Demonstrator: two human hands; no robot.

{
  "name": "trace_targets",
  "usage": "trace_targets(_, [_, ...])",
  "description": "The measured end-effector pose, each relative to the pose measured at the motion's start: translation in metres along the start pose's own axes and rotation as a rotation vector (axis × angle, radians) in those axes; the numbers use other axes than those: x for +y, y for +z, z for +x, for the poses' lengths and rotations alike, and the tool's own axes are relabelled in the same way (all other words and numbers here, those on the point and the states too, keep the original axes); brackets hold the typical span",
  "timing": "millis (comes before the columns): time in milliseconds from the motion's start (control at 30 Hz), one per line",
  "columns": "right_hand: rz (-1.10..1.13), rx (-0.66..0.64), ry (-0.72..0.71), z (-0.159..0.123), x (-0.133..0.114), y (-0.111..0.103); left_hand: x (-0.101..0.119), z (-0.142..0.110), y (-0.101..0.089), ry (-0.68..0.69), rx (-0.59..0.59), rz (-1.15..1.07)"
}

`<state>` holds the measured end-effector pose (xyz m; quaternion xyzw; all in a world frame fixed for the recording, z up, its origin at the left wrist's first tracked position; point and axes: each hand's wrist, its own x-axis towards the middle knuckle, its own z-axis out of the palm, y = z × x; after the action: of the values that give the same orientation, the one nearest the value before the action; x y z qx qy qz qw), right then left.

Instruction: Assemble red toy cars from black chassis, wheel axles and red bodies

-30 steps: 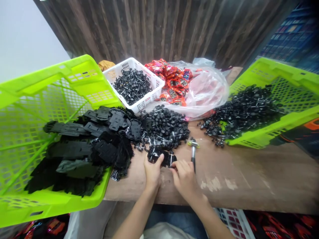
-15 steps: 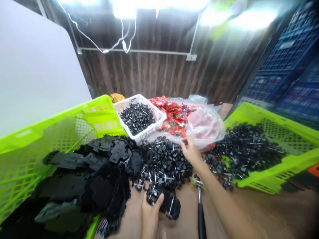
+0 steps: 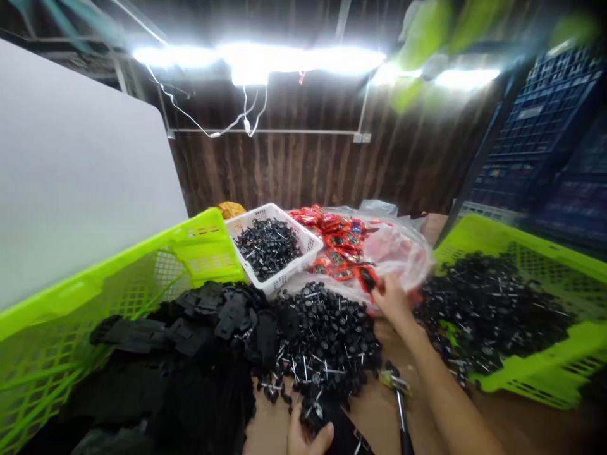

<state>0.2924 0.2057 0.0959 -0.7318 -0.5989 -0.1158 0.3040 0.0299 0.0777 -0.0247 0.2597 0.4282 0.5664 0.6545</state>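
My right hand [image 3: 392, 298] reaches across the table and is closed on a red toy car shell [image 3: 367, 278] at the edge of the clear plastic bag [image 3: 403, 256] full of red shells. My left hand [image 3: 308, 439] shows only partly at the bottom edge, fingers curled on a black chassis piece [image 3: 332, 426] near the table's front. A heap of black wheel-and-axle sets [image 3: 327, 338] lies between both hands.
A lime green crate [image 3: 142, 278] tipped at the left spills black chassis plates [image 3: 199, 328]. A white basket [image 3: 270, 243] of wheels stands at the back. Another green crate [image 3: 545, 278] of wheels sits at the right. A small hammer [image 3: 401, 404] lies by my right forearm.
My right hand left the chassis, reached forward to the bag and closed on a red shell. The view tilted upward; my left hand stayed on the black chassis.
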Motion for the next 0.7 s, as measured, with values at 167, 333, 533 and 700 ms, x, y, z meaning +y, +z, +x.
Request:
trace_targets(167, [0.069,-0.021,-0.133,-0.184,0.022,-0.035,0.022,-0.023,0.013,-0.122,-0.082,0.008])
trace_targets(333, [0.013,-0.316,0.076,-0.280,-0.004,-0.054,0.035,-0.028,0.024,-0.153,-0.138,0.057])
trace_targets(533, [0.018,-0.493,0.001,-0.274,-0.004,-0.062,0.032,-0.039,0.019,-0.202,-0.170,0.077])
trace_targets(700, [-0.057,-0.415,0.136,-0.271,-0.003,-0.072,0.034,-0.041,0.007,-0.184,-0.156,0.063])
